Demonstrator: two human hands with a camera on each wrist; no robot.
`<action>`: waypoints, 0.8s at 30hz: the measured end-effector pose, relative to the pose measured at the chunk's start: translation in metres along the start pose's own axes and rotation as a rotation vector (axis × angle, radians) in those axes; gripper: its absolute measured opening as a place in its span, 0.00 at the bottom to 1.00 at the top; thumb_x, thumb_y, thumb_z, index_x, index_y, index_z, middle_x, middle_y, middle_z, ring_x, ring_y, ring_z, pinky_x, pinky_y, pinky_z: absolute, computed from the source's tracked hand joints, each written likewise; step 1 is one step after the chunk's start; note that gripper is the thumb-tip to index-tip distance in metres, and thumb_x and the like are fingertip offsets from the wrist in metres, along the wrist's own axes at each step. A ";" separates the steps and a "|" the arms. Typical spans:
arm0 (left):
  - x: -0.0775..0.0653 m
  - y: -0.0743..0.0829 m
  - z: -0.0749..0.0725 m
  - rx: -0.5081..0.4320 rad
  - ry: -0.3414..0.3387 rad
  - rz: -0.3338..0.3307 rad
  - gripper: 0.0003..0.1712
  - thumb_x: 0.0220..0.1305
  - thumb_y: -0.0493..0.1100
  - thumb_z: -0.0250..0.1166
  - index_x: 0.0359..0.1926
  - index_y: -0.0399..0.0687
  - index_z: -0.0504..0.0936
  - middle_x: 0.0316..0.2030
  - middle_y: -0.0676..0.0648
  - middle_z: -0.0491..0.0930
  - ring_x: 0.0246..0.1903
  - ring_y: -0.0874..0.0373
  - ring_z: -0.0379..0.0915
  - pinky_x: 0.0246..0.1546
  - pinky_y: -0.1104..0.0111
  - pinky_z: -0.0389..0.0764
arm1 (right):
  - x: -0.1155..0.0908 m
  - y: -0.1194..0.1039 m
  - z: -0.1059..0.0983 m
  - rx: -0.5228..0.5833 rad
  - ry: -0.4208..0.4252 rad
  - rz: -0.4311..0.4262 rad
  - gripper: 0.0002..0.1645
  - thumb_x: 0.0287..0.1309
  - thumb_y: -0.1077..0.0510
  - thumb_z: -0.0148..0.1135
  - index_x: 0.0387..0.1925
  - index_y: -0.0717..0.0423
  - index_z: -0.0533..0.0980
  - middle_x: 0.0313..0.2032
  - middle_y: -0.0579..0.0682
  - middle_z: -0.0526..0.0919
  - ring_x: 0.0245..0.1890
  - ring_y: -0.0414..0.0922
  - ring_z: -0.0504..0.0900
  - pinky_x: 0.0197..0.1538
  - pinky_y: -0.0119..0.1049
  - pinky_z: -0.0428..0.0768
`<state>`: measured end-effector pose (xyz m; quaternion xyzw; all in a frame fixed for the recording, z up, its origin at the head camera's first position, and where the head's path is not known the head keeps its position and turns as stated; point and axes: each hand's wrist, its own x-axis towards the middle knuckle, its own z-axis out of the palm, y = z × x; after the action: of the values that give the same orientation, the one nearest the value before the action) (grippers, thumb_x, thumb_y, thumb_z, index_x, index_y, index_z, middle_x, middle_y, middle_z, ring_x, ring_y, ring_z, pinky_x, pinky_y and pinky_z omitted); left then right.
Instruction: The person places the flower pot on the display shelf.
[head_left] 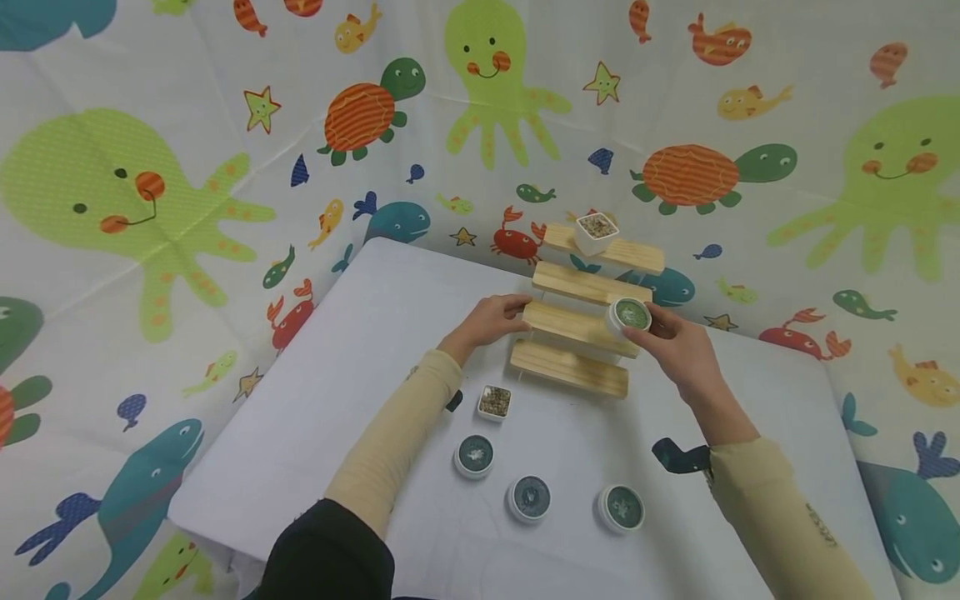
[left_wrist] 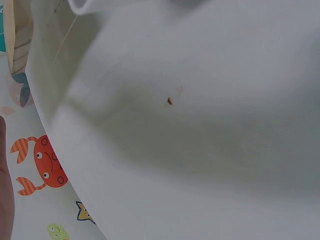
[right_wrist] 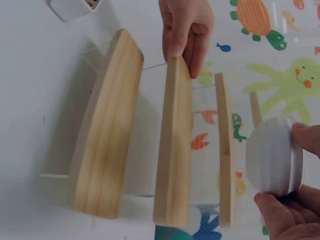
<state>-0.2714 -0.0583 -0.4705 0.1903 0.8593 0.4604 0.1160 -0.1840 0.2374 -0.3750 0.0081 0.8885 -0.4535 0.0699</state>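
Observation:
My right hand [head_left: 682,354] pinches a small round white pot with a green top [head_left: 632,314] between thumb and fingers. It holds the pot at the right side of a tiered wooden stand [head_left: 581,327], over the ends of the middle planks. In the right wrist view, the white side of the pot [right_wrist: 270,157] shows, clear of the nearest plank. My left hand [head_left: 491,319] grips the left end of the second-lowest plank [right_wrist: 173,145], thumb on one face and fingers on the other. On the top plank stands a square white pot [head_left: 597,233] filled with speckled grains.
In front of the stand, another square grain-filled pot [head_left: 494,402] sits on the white table [head_left: 315,450]. Nearer me are three round white pots with dark green tops: one at left [head_left: 475,456], one central [head_left: 528,499], one at right [head_left: 621,508]. A sea-animal-print cloth [head_left: 285,50] hangs behind.

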 end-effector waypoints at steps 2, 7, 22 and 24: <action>0.000 0.001 0.000 0.002 0.002 -0.005 0.35 0.63 0.44 0.68 0.68 0.39 0.68 0.66 0.42 0.70 0.64 0.55 0.68 0.61 0.77 0.72 | 0.003 -0.002 -0.003 0.002 0.014 0.016 0.54 0.58 0.35 0.65 0.75 0.58 0.54 0.69 0.61 0.64 0.68 0.58 0.65 0.68 0.56 0.67; 0.000 0.001 0.001 -0.008 0.002 -0.012 0.36 0.63 0.44 0.69 0.69 0.40 0.68 0.66 0.42 0.69 0.65 0.55 0.67 0.61 0.77 0.71 | 0.011 -0.005 -0.010 0.035 0.063 0.055 0.55 0.57 0.34 0.64 0.75 0.58 0.54 0.69 0.60 0.65 0.69 0.56 0.65 0.69 0.55 0.65; 0.000 0.002 0.001 0.000 -0.002 -0.024 0.36 0.62 0.44 0.69 0.68 0.40 0.68 0.67 0.43 0.69 0.65 0.56 0.67 0.61 0.77 0.71 | 0.035 -0.021 -0.026 0.049 0.140 0.065 0.52 0.57 0.35 0.65 0.73 0.57 0.59 0.67 0.58 0.69 0.65 0.54 0.68 0.70 0.52 0.66; 0.000 0.001 0.000 0.002 -0.001 -0.019 0.36 0.62 0.44 0.69 0.68 0.40 0.68 0.66 0.43 0.69 0.64 0.55 0.67 0.61 0.77 0.72 | 0.038 -0.024 -0.028 0.041 0.153 0.067 0.52 0.57 0.34 0.64 0.73 0.56 0.58 0.67 0.58 0.69 0.65 0.54 0.68 0.70 0.52 0.66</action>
<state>-0.2711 -0.0575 -0.4697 0.1825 0.8615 0.4582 0.1208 -0.2268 0.2442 -0.3449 0.0738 0.8810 -0.4671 0.0165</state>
